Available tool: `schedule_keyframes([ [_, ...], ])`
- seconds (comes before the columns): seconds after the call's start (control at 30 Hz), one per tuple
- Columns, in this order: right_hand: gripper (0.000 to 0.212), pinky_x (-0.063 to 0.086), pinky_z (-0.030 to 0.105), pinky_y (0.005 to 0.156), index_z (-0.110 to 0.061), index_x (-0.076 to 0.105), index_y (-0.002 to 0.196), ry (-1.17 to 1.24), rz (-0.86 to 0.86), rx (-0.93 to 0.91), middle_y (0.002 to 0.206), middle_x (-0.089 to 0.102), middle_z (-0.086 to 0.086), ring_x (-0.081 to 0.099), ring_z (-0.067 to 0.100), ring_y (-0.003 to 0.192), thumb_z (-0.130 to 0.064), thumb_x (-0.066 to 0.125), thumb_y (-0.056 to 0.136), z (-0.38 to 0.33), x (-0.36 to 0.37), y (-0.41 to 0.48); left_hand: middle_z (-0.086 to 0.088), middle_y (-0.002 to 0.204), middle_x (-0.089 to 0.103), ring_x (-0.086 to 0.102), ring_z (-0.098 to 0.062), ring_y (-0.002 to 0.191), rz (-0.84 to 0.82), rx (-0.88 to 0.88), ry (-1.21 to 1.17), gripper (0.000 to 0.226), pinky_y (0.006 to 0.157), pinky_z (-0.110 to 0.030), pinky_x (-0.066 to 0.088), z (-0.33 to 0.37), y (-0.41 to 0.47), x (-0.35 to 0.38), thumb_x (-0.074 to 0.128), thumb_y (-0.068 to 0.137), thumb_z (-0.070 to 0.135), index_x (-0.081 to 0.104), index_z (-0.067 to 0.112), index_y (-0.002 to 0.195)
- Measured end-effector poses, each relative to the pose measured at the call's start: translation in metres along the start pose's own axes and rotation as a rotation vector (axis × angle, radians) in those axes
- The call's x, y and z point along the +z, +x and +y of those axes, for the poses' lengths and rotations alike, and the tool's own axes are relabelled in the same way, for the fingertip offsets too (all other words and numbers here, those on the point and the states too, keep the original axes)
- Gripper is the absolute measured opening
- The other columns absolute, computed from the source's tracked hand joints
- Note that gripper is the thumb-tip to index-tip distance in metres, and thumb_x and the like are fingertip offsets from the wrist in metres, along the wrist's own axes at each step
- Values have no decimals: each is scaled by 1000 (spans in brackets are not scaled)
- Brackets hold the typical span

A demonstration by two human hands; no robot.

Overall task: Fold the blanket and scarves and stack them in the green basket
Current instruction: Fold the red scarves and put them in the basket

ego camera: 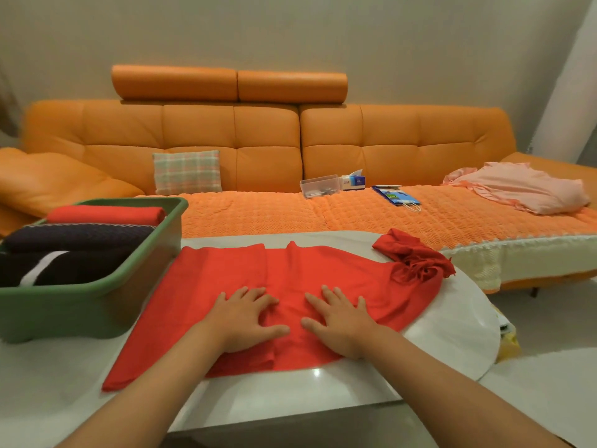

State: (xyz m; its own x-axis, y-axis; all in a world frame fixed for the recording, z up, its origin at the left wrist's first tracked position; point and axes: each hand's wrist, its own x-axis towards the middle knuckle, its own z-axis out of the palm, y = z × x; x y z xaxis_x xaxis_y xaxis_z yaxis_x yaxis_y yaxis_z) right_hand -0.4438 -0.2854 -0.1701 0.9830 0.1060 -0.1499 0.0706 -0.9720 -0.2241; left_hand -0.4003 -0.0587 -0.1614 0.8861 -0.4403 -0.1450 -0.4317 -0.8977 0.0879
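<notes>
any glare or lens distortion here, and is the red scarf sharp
Head view: a small glare spot sits on the glossy white table, just nearer than the red scarf. The wide lens bows the sofa and the table's edge. The light is warm and even. The scarf's weave is too soft to resolve.

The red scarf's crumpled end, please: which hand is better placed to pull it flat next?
Probably the right hand: it presses the red scarf nearer the crumpled end; the left hand lies farther.
</notes>
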Motion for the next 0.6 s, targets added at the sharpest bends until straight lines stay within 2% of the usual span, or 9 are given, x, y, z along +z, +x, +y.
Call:
schedule_keyframes([
  [0.07, 58, 17, 49, 119, -34, 33, 152, 101, 157, -21, 161, 29, -1, 24, 18, 149, -59, 36, 99, 8, -11, 7, 7, 147, 41, 34, -22, 139, 57, -43, 35, 86, 111, -55, 22, 7, 7, -12, 16, 68, 94, 43, 46, 133],
  [0.13, 42, 33, 41, 111, -30, 54, 138, 83, 384, -34, 144, 53, -3, 45, 20, 135, -42, 47, 99, 26, -26, 16, 1, 138, 48, 39, -23, 133, 113, -41, 56, 64, 108, -50, 28, 23, 21, -22, 24, 86, 79, 47, 41, 133],
  [0.2, 32, 42, 41, 100, -28, 66, 122, 34, 565, 7, 127, 64, -1, 56, 24, 121, -28, 54, 92, 52, -43, 25, 0, 136, 50, 43, -22, 131, 183, 22, 37, 50, 105, -44, 32, 44, 41, -29, 31, 97, 64, 48, 36, 134],
  [0.27, 31, 42, 40, 95, -26, 70, 117, 0, 650, 106, 125, 65, -2, 56, 24, 118, -21, 56, 90, 80, -62, 33, 1, 135, 54, 48, -22, 126, 259, 112, -18, 39, 102, -40, 37, 66, 66, -35, 36, 101, 49, 52, 31, 132],
  [0.4, 38, 35, 44, 105, -25, 63, 128, -70, 611, 307, 145, 49, 4, 42, 28, 131, -21, 53, 92, 136, -82, 52, 2, 135, 60, 54, -22, 123, 302, 227, -149, 34, 99, -38, 45, 110, 127, -38, 41, 101, 23, 59, 24, 130],
  [0.5, 65, 28, 54, 112, -23, 31, 152, -122, 465, 485, 163, 15, 12, 17, 34, 148, -43, 54, 94, 165, -84, 68, 0, 138, 57, 52, -22, 126, 294, 270, -111, 41, 101, -38, 44, 137, 175, -33, 41, 98, 13, 56, 24, 135],
  [0.57, 87, 32, 53, 111, -22, 10, 157, -65, 376, 602, 164, 5, 17, 19, 38, 148, -53, 58, 91, 179, -83, 78, -1, 144, 51, 46, -22, 133, 255, 298, -88, 48, 107, -38, 39, 152, 204, -28, 42, 96, 7, 51, 23, 141],
  [0.6, 91, 37, 51, 107, -21, 7, 157, -6, 358, 643, 163, 11, 19, 28, 40, 144, -50, 60, 89, 186, -82, 83, -1, 147, 48, 43, -22, 135, 224, 314, -77, 50, 109, -39, 37, 157, 216, -25, 43, 95, 7, 49, 22, 143],
])
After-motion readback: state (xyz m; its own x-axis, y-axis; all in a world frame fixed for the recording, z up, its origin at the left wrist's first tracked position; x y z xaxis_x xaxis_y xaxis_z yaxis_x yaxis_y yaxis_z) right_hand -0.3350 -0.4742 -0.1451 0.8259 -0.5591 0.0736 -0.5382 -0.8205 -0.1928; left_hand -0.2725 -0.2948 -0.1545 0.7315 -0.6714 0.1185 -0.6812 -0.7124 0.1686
